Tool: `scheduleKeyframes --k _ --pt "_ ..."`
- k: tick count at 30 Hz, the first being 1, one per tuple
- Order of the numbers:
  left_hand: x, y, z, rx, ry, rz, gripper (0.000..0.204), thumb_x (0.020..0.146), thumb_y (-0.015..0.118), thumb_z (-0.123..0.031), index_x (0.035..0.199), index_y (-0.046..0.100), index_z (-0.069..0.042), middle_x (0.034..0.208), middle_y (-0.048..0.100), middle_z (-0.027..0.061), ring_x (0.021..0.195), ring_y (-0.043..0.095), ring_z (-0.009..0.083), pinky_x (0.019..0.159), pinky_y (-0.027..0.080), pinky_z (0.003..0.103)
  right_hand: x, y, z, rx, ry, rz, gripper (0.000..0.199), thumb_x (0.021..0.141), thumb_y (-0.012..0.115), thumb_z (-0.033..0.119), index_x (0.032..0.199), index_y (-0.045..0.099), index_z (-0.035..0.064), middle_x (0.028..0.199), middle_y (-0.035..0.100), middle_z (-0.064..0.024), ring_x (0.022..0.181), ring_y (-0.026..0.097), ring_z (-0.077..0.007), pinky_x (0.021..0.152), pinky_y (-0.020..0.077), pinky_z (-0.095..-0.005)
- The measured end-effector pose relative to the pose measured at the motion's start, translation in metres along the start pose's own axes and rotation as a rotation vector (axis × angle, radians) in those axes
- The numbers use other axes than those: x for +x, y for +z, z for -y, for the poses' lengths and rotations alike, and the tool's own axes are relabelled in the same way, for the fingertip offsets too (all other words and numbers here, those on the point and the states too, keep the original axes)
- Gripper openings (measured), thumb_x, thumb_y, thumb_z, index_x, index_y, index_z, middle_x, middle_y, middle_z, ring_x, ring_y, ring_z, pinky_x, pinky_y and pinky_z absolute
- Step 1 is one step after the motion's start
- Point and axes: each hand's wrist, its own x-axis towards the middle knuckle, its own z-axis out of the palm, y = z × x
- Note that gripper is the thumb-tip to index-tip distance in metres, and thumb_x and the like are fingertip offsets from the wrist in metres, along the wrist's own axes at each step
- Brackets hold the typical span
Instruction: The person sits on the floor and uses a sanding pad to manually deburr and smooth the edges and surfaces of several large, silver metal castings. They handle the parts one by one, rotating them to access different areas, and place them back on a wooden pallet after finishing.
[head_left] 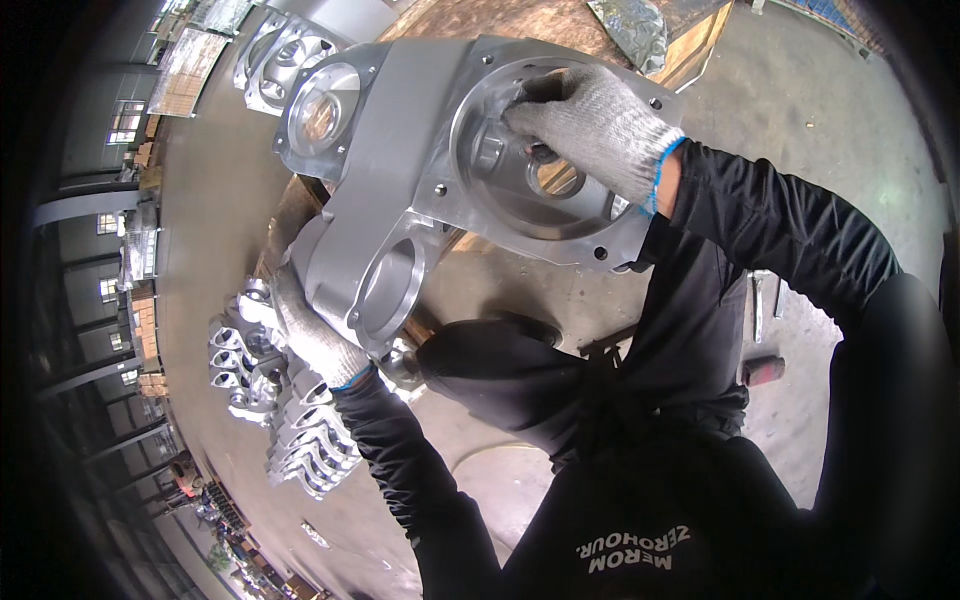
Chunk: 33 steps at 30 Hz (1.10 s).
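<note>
Large grey cast-metal housing [400, 180] being held up off the floor, tilted, its round flanged opening facing the camera.

Left hand [315, 340], in a white knit glove, gripping the lower edge of the housing beside a smaller round bore [385, 285]; fingers wrapped around the edge and closed on it, apparently taking the weight from beneath.

Right hand [590, 120], likewise gloved, reaching into the large circular opening [540, 160] at the upper right; fingers curled over the inner rim and clamped on it, probably steadying the casting against tipping. Fingertips hidden inside the cavity, so exact purchase not confirmable.

Two-point hold, low on one side and high on the other, suiting a bulky, awkward part: one hand bearing, the other guiding.

Bolt holes [438, 187] showing around the flange, unfilled.

Similar housings [290, 50] lying on a wooden pallet [520, 20] behind, just beyond the held one. Batch of smaller bright castings [290, 430] stacked on the concrete floor [830, 110] below the left hand, close together. Crumpled plastic sheet [630, 30] resting on the pallet, well apart from both hands.
</note>
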Motion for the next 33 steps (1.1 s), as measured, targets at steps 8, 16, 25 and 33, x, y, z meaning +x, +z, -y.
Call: scheduleKeyframes --k 8,16,25,33 --pt "-0.004 0.018 -0.031 -0.434 -0.368 -0.124 0.032 0.107 0.05 -0.024 0.121 0.067 0.0 0.116 0.067 0.0108 0.108 0.065 0.0195 0.096 0.052 0.034 0.012 0.025 -0.009 -0.075 -0.009 -0.113 0.027 0.093 0.071 0.023 0.101 0.076 -0.002 0.083 0.075 -0.0068 0.077 0.07 -0.012 0.073 0.0561 -0.0273" --pt "-0.003 0.02 -0.027 -0.511 -0.407 -0.104 0.033 0.105 0.053 -0.024 0.124 0.066 0.0 0.12 0.067 0.0111 0.11 0.064 0.0218 0.098 0.052 0.036 0.021 0.043 -0.002 -0.188 -0.027 -0.171 0.034 0.089 0.071 0.031 0.093 0.077 -0.0028 0.078 0.074 -0.0101 0.069 0.069 -0.0165 0.065 0.0551 -0.0331" --pt "0.006 -0.001 0.0 -0.405 -0.383 -0.087 0.038 0.105 0.054 -0.023 0.133 0.061 0.002 0.131 0.067 0.0132 0.117 0.064 0.0255 0.103 0.05 0.039 0.01 0.044 0.002 -0.353 -0.129 0.126 0.031 0.088 0.065 0.026 0.101 0.078 0.0016 0.098 0.076 -0.0204 0.09 0.074 -0.0369 0.082 0.0581 -0.0424" --pt "0.006 0.006 0.0 -0.348 -0.338 -0.133 0.034 0.106 0.05 -0.021 0.124 0.068 0.003 0.12 0.068 0.0109 0.109 0.065 0.021 0.101 0.05 0.035 0.013 0.011 0.001 -0.709 -0.526 0.401 0.036 0.091 0.068 0.036 0.103 0.079 0.0045 0.087 0.076 -0.0126 0.077 0.073 -0.0219 0.074 0.0584 -0.0361"
